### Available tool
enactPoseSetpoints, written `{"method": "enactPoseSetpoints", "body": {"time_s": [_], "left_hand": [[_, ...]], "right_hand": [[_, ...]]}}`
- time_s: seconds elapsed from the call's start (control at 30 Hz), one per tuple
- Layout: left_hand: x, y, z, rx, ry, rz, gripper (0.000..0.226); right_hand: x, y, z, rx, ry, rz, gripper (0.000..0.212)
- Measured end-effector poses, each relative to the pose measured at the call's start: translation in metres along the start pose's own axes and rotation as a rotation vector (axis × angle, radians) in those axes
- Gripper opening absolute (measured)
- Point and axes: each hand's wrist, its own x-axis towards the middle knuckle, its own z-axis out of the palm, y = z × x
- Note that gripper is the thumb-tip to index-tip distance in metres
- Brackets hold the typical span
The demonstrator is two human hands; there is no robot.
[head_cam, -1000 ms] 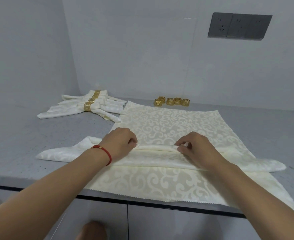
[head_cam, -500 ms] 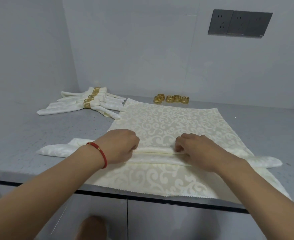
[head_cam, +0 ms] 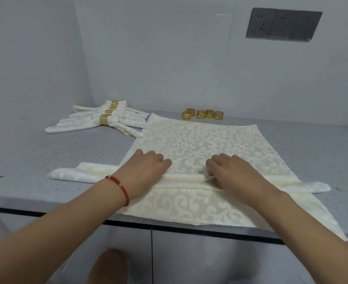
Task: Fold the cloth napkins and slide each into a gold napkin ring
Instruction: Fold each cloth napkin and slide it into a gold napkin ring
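Centrally, a cream napkin [head_cam: 199, 140] lies spread on the grey counter [head_cam: 46, 156], its near edge overhanging the front. Across its near part runs a stack of narrow pleats [head_cam: 181, 178]. Left hand [head_cam: 146, 171] and right hand [head_cam: 230, 173], knuckles up, fingers curled, pinch the topmost pleat from either side. Far left: ringed napkins [head_cam: 99, 121]. Far centre: five loose rings [head_cam: 202, 114].
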Motion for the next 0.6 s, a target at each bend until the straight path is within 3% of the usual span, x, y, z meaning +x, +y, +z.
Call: {"method": "enactPoseSetpoints", "body": {"time_s": [0.1,0.2,0.3,0.4,0.6], "left_hand": [[-0.005,0.004,-0.003,0.056,-0.062,0.059,0.031],[-0.004,0.0,-0.009,-0.123,-0.137,-0.028,0.018],[-0.007,-0.002,-0.01,-0.282,-0.123,-0.135,0.011],[-0.017,0.002,-0.008,-0.386,-0.067,-0.213,0.026],[-0.032,0.009,0.009,-0.304,0.137,-0.117,0.025]], "right_hand": [[-0.005,-0.001,-0.004,-0.015,-0.086,-0.038,0.021],[-0.003,0.006,-0.016,0.246,-0.185,0.082,0.011],[-0.005,0.006,-0.007,0.441,-0.142,0.195,0.008],[-0.012,0.003,0.009,0.38,-0.061,0.131,0.02],[-0.024,-0.013,-0.001,0.083,0.069,0.029,0.013]]}}
